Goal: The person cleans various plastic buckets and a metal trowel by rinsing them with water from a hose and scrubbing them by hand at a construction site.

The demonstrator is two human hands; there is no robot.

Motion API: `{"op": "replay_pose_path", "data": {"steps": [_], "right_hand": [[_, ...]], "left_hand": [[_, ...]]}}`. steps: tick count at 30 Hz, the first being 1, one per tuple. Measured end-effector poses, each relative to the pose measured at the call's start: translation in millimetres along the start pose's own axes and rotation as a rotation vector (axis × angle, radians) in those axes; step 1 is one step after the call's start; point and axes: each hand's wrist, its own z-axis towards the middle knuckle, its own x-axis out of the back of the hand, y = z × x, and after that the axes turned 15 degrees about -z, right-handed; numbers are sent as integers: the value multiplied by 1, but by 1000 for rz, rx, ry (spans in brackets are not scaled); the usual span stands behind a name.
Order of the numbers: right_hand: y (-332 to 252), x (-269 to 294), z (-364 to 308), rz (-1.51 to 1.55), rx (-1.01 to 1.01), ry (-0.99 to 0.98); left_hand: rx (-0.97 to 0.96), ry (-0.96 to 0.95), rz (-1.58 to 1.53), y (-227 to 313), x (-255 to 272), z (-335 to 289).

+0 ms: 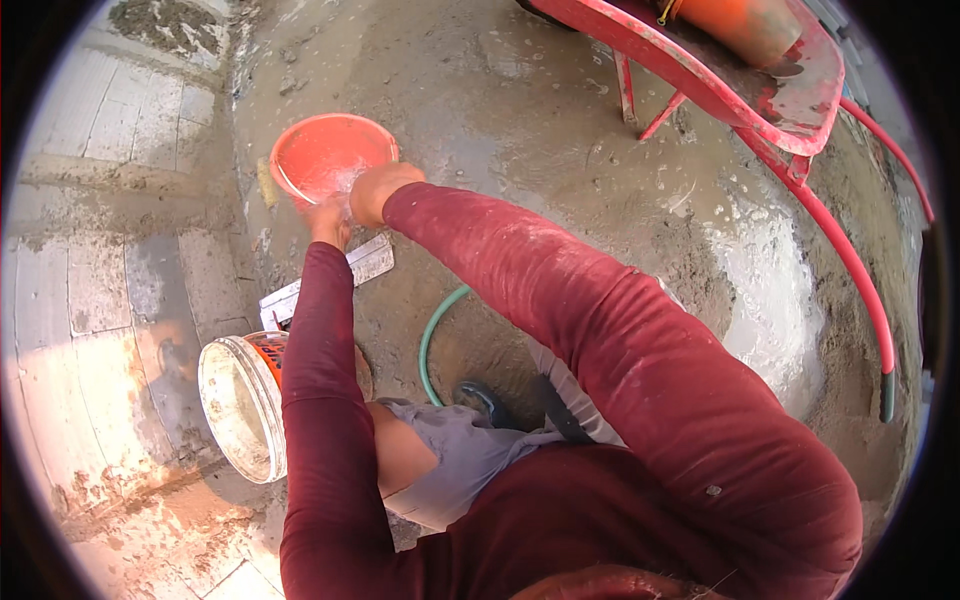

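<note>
The left hand (328, 217) and right hand (383, 190) sit close together at the orange bucket's (325, 148) near rim, likely so drips land inside, though I cannot tell whether either grips.

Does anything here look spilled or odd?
A whitish patch on the muddy ground, between the right sleeve and the wheelbarrow handle, stands out against the brown; it could be a spill or glare, I can't tell.

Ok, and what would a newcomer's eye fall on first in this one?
Probably the round, bright orange-red plastic bucket at upper left, with the left hand and right hand at its near side. Next, the red metal wheelbarrow at upper right, carrying a grimy orange container. Then the round white plastic bucket left of the left forearm.
</note>
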Motion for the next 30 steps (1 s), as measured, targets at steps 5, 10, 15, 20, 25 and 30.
{"op": "replay_pose_path", "data": {"steps": [5, 10, 15, 20, 25, 30], "right_hand": [[7, 3, -1, 65, -73, 93], [49, -18, 28, 132, -240, 77], [-14, -25, 22, 57, -18, 233], [29, -28, 24, 114, -192, 164], [53, 6, 10, 117, -220, 52], [59, 28, 11, 143, -234, 110]], "left_hand": [[-145, 38, -93, -6, -15, -11], [-284, 205, 105, -10, -45, -14], [165, -236, -124, -9, 4, 6], [184, -135, -155, -25, -38, -14], [-389, 114, 555, 40, -26, -10], [-1119, -85, 1285, 43, -29, -38]]}}
